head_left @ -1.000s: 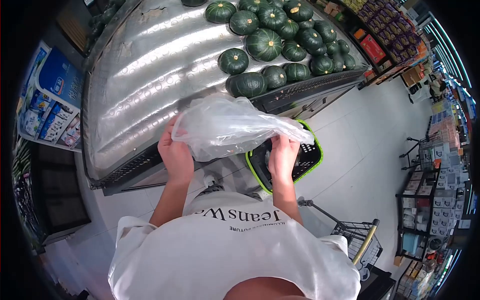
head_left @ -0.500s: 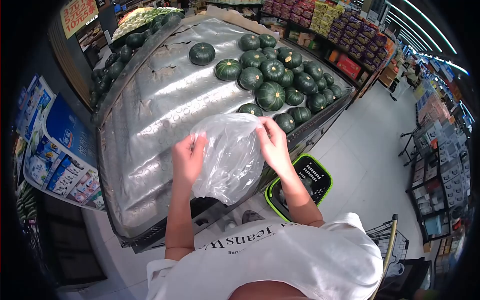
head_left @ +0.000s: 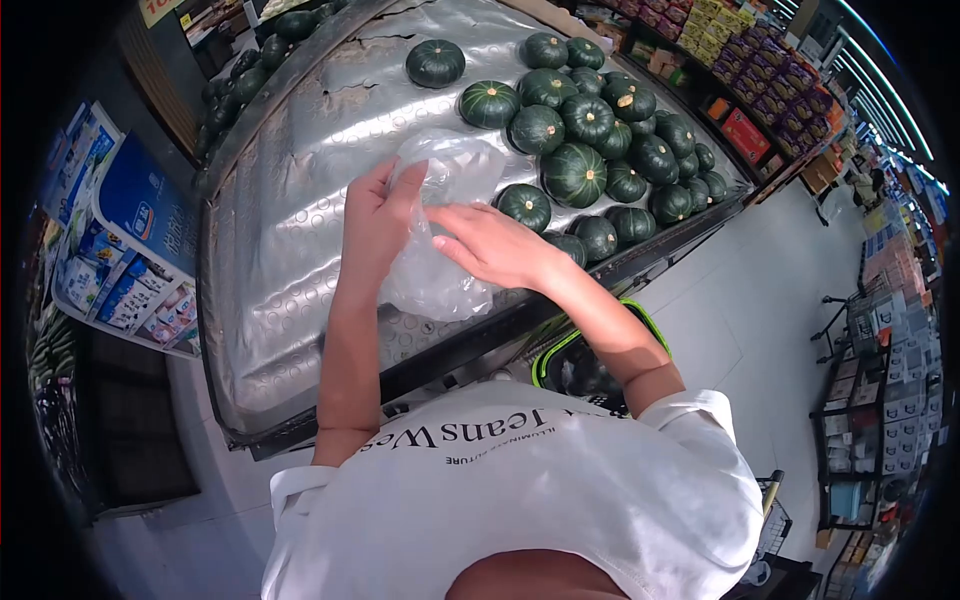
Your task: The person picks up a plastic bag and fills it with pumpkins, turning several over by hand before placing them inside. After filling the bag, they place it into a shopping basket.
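Note:
A clear plastic bag [head_left: 440,285] hangs over the front part of the silver-covered display stand [head_left: 290,240]. My left hand [head_left: 385,215] pinches its left edge between thumb and fingers. Against the bag's upper middle lies my right hand [head_left: 495,243], its thumb apart from the extended fingers, which partly cover the plastic. Dark green round squashes [head_left: 573,175] are heaped on the stand, right of the bag. A single squash [head_left: 435,63] sits apart, beyond the bag.
A black basket with a green rim [head_left: 575,370] stands on the floor by the stand's right front edge. At the left is a blue promotional display [head_left: 140,230]. A cart [head_left: 775,525] is at the lower right, near shelves [head_left: 850,440].
My right hand has moved left from the bag's right edge to its middle. The bag is bunched narrower, and both hands appear farther over the stand.

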`<state>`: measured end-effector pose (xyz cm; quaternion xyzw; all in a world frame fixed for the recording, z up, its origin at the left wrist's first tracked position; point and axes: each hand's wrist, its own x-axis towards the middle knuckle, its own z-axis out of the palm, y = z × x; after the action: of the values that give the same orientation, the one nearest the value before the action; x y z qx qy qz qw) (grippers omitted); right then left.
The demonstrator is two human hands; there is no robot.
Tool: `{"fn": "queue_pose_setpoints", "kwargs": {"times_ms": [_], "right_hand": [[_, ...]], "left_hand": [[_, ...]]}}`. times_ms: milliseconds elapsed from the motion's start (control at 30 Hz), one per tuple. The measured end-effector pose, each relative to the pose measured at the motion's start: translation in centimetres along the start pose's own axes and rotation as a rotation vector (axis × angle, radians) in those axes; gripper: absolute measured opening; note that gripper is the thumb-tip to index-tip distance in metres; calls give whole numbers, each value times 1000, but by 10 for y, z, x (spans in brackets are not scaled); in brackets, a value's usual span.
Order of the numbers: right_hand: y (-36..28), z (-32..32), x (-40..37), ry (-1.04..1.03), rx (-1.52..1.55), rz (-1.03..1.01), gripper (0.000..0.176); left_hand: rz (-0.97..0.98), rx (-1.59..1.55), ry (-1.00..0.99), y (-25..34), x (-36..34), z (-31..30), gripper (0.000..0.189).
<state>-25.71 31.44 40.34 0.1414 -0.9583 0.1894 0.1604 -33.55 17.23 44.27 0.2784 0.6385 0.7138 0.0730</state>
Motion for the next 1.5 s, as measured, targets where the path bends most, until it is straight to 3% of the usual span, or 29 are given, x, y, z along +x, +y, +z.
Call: {"fn": "queue_pose_setpoints", "kwargs": {"times_ms": [67, 167, 200, 267, 367, 467, 500, 600, 633, 700, 733, 767, 800, 833, 933, 1000, 1033, 1067, 1133, 1200, 1267, 1400, 1433, 1500], "right_hand": [[3, -9, 7, -616, -110, 439, 36], [-2, -25, 11, -927, -307, 509, 45], [-2, -21, 5, -794, -366, 360, 50], [-2, -10, -9, -506, -475, 68, 60], [7, 24, 8, -202, 160, -376, 73], [17, 38, 7, -582, -51, 10, 74], [27, 45, 1, -492, 14, 22, 75], [41, 49, -11, -343, 17, 24, 79], [50, 47, -10, -415, 159, 82, 83], [62, 45, -21, -381, 66, 166, 84], [70, 41, -25, -359, 15, 199, 84], [80, 32, -25, -579, 109, 357, 86], [83, 28, -31, -487, 114, 336, 87], [83, 26, -41, -402, 125, 320, 89], [80, 29, -48, -297, 387, 187, 69], [67, 16, -44, -207, 726, -14, 55], [62, 8, -50, -74, 973, 77, 34], [64, 8, -61, 184, 1230, 225, 26], [90, 9, -81, 606, 980, 389, 32], [104, -5, -109, 487, 340, 493, 41], [107, 2, -134, 236, 272, 569, 58], [109, 38, -145, 90, 56, 571, 88], [111, 42, -142, 96, 60, 597, 89], [116, 45, -134, 71, 17, 621, 91]], "left_hand": [[109, 183, 108, -3, 1, -11, 24], [242, 647, 243, -6, 3, -33, 15], [278, 833, 281, -7, 1, -36, 12], [195, 775, 171, -6, -8, -25, 10], [121, 738, 39, -19, -8, -27, 15], [211, 917, 36, -29, -7, -38, 23], [273, 1009, 54, -29, -5, -40, 26], [562, 757, -216, -9, -14, -1, 30], [468, 709, -377, -22, -12, 6, 32], [282, 609, -679, -65, -5, 18, 37], [265, 858, -703, -77, -4, 15, 39], [251, 1111, -723, -89, 2, 5, 41], [233, 1362, -738, -100, 5, -5, 43], [192, 1242, -827, -104, 2, -11, 46], [206, 1518, -1134, -89, -3, -11, 44], [175, 1450, -1077, -68, 1, -9, 38], [157, 1417, -1048, -58, 5, -6, 35], [137, 1194, -1055, -48, 11, 1, 32], [91, 747, -1048, -36, 18, 24, 26], [22, 434, -996, -50, 16, 48, 23], [-24, 202, -962, -68, 16, 73, 23], [-163, -114, -894, -113, 9, 119, 36], [-204, 88, -893, -113, 11, 122, 46], [-55, 398, -793, -124, 10, 125, 51]]}}
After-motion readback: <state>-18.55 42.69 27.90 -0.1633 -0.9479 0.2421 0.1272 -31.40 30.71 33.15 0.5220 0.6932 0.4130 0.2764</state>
